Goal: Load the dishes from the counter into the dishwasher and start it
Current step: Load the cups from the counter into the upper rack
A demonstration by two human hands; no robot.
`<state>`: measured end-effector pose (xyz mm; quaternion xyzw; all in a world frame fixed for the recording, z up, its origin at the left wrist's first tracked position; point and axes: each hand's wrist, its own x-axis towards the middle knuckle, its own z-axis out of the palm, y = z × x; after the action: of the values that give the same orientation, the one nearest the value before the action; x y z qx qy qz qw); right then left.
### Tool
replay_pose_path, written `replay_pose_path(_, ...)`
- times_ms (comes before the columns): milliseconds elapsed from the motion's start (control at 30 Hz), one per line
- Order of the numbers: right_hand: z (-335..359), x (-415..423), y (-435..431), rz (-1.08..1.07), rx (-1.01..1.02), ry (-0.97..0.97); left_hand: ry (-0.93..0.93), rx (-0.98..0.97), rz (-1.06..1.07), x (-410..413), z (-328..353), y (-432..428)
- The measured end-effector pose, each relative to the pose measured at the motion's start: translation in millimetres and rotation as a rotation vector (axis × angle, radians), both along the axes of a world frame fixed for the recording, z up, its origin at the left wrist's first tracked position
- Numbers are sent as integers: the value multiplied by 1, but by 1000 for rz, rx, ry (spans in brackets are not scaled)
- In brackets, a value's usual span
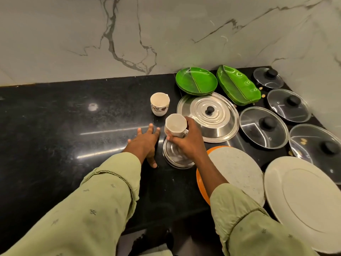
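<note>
My right hand (186,141) grips a plain white cup (175,125), held upright just above a small steel lid (175,157) on the black counter (73,117). My left hand (145,143) hovers beside it with fingers spread and nothing in it. A second white cup (159,103) with a floral band stands farther back. To the right lie a large steel lid (210,117), stacked round green plates (196,80), green leaf-shaped trays (238,85), several glass lids (263,127) with black knobs, a speckled plate on an orange one (238,170), and a big white plate (304,200).
A marble wall rises behind the counter and along its right side, boxing the dishes into the corner. The counter's front edge runs under my forearms. Bare black counter stretches away to the left. No dishwasher is in view.
</note>
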<state>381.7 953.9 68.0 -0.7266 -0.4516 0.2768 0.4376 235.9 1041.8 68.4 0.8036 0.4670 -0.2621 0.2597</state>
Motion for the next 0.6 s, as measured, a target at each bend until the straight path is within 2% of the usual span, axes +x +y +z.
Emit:
replay_pose_path(200,10,-10,-55,-123,23,20,-114,70,0,-15,0,-11)
replay_pose_path(367,18,-31,-99,-224,40,-23,-241,287,48,-45,-4,-53)
replay_pose_path(467,17,-52,-122,-287,49,-50,-278,488,-139,-64,-9,-95)
replay_pose_path(600,17,-93,-154,-419,69,-74,-401,564,-315,-93,-4,-136)
